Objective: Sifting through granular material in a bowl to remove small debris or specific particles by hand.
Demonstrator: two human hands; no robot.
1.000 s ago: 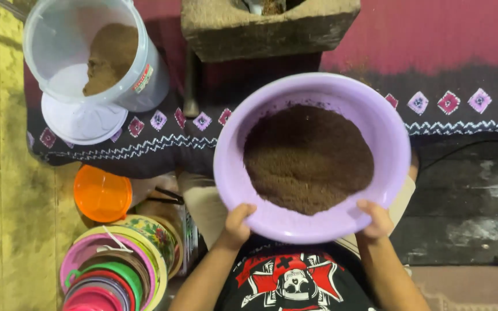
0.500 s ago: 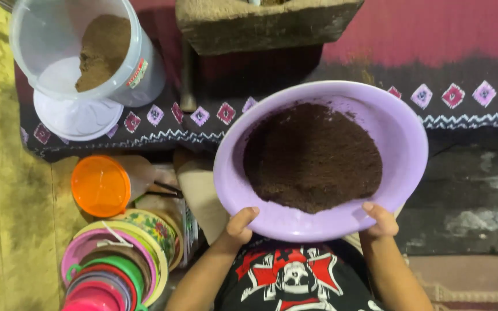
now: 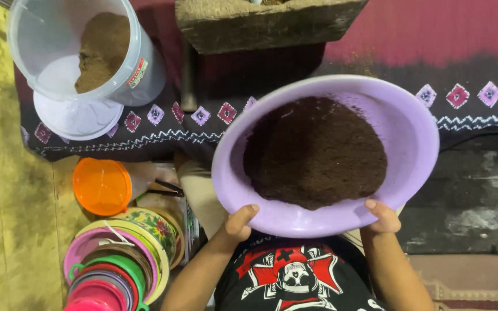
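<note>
Lilac plastic fills most of what I see: a wide round basin [image 3: 410, 132] that I hold up in front of my chest with both hands, tipped a little so its far rim sits higher on the right. Dark brown powder [image 3: 315, 152] lies heaped inside it, covering the bottom and leaning toward the near wall. My left hand [image 3: 238, 222] clasps the near rim, thumb hooked over the edge and the fingers hidden beneath. My right hand [image 3: 383, 217] grips the same rim further along, thumb on top too, so both are closed on the basin. Beyond it lies a dark patterned cloth [image 3: 203, 124] with a clear plastic tub [image 3: 139, 69] lying on its side, some brown powder in it. Left of my knee sits an orange lid [image 3: 102, 185], and nearer me a nest of coloured bowls [image 3: 116, 270]
</note>
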